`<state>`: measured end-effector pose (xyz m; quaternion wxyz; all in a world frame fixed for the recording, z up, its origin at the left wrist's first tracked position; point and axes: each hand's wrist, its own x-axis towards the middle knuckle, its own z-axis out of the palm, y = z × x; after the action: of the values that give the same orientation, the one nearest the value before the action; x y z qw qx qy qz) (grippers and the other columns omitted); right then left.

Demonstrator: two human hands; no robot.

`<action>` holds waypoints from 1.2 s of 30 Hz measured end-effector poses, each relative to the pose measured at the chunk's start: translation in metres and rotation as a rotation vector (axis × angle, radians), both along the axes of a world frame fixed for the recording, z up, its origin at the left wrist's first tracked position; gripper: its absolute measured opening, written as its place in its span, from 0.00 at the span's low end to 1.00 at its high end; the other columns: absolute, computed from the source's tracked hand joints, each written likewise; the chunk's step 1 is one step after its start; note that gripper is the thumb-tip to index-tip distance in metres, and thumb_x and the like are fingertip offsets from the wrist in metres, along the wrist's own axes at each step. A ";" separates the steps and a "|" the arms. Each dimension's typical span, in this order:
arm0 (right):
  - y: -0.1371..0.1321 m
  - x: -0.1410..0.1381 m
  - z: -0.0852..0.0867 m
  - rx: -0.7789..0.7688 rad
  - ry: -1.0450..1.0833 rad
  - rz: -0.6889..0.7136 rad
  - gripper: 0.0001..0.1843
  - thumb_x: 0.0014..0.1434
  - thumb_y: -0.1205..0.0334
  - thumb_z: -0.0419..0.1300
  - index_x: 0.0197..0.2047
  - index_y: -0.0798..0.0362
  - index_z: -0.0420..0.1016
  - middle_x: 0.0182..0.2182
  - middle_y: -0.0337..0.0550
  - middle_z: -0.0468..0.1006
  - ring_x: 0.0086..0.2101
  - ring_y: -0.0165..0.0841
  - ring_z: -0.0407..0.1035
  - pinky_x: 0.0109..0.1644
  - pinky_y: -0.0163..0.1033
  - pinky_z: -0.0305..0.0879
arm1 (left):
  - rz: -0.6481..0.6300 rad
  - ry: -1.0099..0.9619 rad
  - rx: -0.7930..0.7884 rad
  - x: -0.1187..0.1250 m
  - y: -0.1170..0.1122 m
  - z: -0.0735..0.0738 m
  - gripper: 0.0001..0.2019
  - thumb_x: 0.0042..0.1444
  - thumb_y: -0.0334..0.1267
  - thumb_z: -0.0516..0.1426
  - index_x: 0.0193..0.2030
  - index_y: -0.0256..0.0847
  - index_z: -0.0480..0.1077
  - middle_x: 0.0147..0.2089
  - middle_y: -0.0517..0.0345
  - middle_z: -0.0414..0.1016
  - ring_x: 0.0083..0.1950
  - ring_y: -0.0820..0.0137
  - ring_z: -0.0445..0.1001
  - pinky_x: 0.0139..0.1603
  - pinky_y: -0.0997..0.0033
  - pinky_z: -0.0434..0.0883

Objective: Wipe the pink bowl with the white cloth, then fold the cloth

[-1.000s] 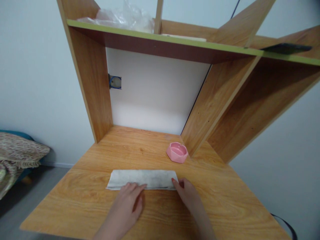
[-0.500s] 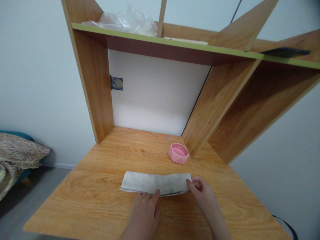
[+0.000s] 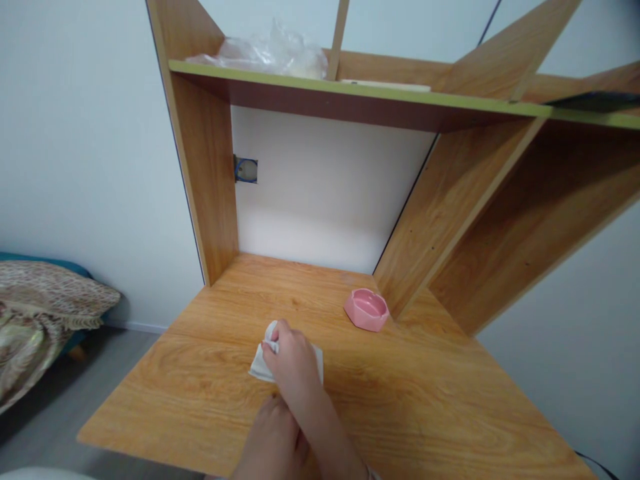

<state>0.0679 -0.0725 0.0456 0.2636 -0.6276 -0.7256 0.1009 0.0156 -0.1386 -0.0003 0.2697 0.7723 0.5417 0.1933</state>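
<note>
A whitish grey cloth [image 3: 259, 367] lies folded on the wooden desk [image 3: 425, 400], near its front middle. My right hand [image 3: 291, 357] reaches across to the left and rests on top of the cloth, its fingertips pinching the cloth's edge at the left end. Only the cloth's left corner and a strip at the right show from under the hand. My left hand [image 3: 271, 441] sits just behind, close to the desk's front edge and partly under my right forearm, so its fingers are hidden.
A pink faceted dish [image 3: 367, 309] stands at the back right, beside the slanted wooden divider [image 3: 440, 220]. The shelf [image 3: 350, 90] above holds a clear plastic bag [image 3: 273, 52]. A bed with a patterned blanket [image 3: 40, 300] is at the left.
The cloth lay stretched out long with a hand at each end. My right hand has carried the right end over to the left, making it half as long. The view has shifted to the left.
</note>
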 end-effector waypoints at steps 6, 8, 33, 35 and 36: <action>-0.002 -0.012 -0.024 -0.083 0.114 0.128 0.04 0.49 0.63 0.57 0.32 0.50 0.70 0.26 0.40 0.75 0.29 0.34 0.68 0.32 0.35 0.58 | -0.009 0.008 -0.014 -0.027 -0.001 0.010 0.14 0.49 0.30 0.47 0.36 0.41 0.73 0.40 0.52 0.76 0.42 0.64 0.73 0.42 0.68 0.67; -0.004 -0.002 -0.024 -0.033 0.242 0.133 0.06 0.51 0.63 0.55 0.34 0.50 0.71 0.27 0.40 0.75 0.31 0.33 0.67 0.35 0.35 0.59 | 0.026 -0.002 -0.005 -0.037 0.001 0.011 0.13 0.51 0.32 0.46 0.34 0.41 0.72 0.37 0.53 0.77 0.39 0.65 0.74 0.40 0.69 0.68; -0.023 0.085 -0.071 -0.112 0.489 -0.073 0.19 0.50 0.67 0.52 0.47 0.51 0.63 0.22 0.35 0.70 0.24 0.31 0.67 0.29 0.34 0.60 | 0.240 -0.028 0.282 -0.067 0.049 -0.011 0.14 0.53 0.40 0.48 0.42 0.40 0.70 0.40 0.52 0.73 0.40 0.63 0.72 0.43 0.61 0.70; -0.019 0.095 -0.070 -0.090 0.480 -0.119 0.17 0.49 0.67 0.51 0.45 0.50 0.62 0.21 0.34 0.69 0.23 0.32 0.67 0.28 0.34 0.60 | 0.213 -0.059 0.301 -0.064 0.048 -0.010 0.14 0.53 0.40 0.48 0.42 0.41 0.70 0.40 0.52 0.73 0.42 0.64 0.72 0.45 0.62 0.70; -0.017 0.105 -0.069 -0.073 0.455 -0.153 0.17 0.49 0.67 0.51 0.44 0.50 0.62 0.20 0.33 0.68 0.23 0.32 0.66 0.28 0.35 0.59 | 0.210 -0.063 0.312 -0.062 0.047 -0.010 0.14 0.53 0.40 0.49 0.43 0.41 0.69 0.41 0.52 0.73 0.43 0.64 0.72 0.46 0.62 0.69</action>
<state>0.1724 -0.0893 -0.0235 0.4043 -0.6510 -0.5936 0.2458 -0.0465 -0.0912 -0.0100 0.1418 0.7374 0.5741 0.3264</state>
